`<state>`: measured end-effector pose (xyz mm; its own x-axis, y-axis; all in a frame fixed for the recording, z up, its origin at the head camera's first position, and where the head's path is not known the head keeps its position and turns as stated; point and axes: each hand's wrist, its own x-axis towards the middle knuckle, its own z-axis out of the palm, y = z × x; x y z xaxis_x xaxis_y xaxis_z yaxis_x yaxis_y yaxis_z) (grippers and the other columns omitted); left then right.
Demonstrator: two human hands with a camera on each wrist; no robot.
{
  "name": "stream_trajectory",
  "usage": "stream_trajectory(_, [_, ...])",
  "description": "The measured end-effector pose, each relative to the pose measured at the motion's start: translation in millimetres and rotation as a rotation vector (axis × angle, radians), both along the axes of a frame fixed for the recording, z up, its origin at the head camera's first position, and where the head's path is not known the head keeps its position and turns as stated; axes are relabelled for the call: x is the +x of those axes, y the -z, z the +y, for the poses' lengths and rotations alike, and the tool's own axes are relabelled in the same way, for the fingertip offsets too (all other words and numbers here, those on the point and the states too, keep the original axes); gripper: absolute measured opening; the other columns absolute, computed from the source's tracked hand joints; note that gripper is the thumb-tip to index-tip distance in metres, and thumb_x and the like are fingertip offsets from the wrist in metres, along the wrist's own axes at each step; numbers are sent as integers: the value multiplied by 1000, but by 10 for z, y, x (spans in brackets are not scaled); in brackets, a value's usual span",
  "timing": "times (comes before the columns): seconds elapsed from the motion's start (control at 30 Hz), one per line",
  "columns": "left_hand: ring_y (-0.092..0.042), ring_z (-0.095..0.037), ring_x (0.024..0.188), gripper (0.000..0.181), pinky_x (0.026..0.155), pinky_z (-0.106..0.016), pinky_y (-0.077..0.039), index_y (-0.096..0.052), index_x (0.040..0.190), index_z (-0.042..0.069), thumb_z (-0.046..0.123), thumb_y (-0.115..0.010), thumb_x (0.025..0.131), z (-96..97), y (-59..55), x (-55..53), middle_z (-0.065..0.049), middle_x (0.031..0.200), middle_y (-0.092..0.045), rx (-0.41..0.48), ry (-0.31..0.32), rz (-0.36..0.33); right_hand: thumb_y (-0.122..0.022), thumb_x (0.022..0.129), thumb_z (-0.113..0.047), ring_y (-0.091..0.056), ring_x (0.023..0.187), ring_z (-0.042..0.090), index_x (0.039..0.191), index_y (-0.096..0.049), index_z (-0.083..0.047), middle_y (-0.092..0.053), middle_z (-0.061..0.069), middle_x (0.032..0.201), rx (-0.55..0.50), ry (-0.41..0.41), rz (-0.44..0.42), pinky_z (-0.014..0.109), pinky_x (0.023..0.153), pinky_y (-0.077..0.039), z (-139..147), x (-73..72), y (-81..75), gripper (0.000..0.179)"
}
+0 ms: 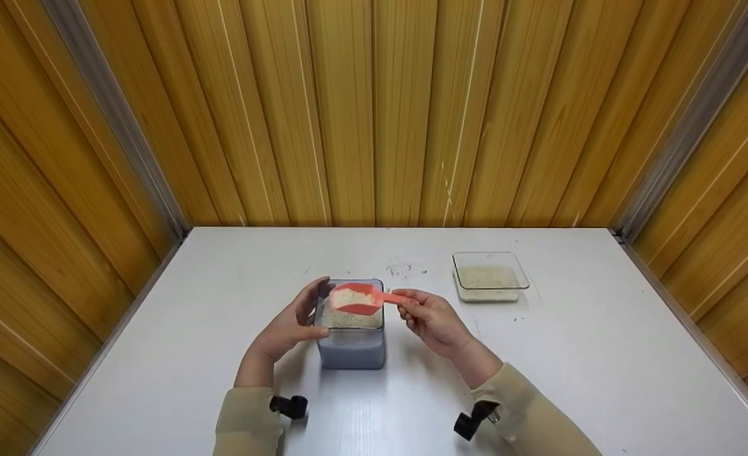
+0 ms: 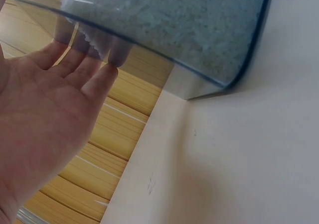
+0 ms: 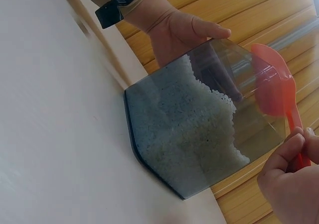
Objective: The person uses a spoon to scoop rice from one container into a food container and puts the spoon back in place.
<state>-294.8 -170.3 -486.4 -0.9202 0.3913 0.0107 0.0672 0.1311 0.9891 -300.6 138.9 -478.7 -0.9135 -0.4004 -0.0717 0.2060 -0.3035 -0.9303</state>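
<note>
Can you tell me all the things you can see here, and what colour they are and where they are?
scoop: one, coral pink, full of white grains, held above the open top of the tall container.
tall container: one, clear bluish plastic, partly filled with white grains, near the middle of the table.
shallow dish: one, clear, a thin layer of grains inside, further back on the right.
spilled grains: a few, small, scattered on the table behind the tall container.
table: one, white, under everything.
wall panels: yellow-brown wood look, around the table on three sides.
left hand: one, flat fingers resting against the tall container's left side.
right hand: one, pinching the scoop's handle.
</note>
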Motion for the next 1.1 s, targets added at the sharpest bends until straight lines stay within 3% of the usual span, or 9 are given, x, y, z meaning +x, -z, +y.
stream_trajectory(0.3, [1,-30,163,109,132,-51,-7,-19,165,21,20,-88,80,-11,12,-11,-8,175,-10,6,12,11,-54,106,-8,-58,77,2,134,-57,5,-63,-5,84,29,12,25,11,66,-50,65,-8,-40,31])
stream_trajectory(0.6, [0,-29,163,109,132,-50,-7,-20,165,20,21,-88,80,-11,6,-12,-7,175,-12,22,26,15,-56,106,-10,-57,78,3,127,-63,-1,-64,-6,85,24,24,60,12,67,-51,230,2,-185,24])
stream_trajectory(0.8, [-1,-29,163,110,132,-50,-6,-21,165,19,24,-89,78,-9,2,-11,-8,174,-14,26,29,19,-55,106,-11,-58,80,4,120,-67,-10,-64,-5,86,29,65,110,13,69,-51,489,-27,-319,19])
stream_trajectory(1.1, [-1,-29,163,110,132,-51,-4,-20,165,20,24,-89,79,-16,6,-5,-8,174,-14,25,40,30,-53,107,-11,-55,80,5,117,-68,-14,-62,-4,87,75,203,120,14,68,-49,1015,-132,-455,18])
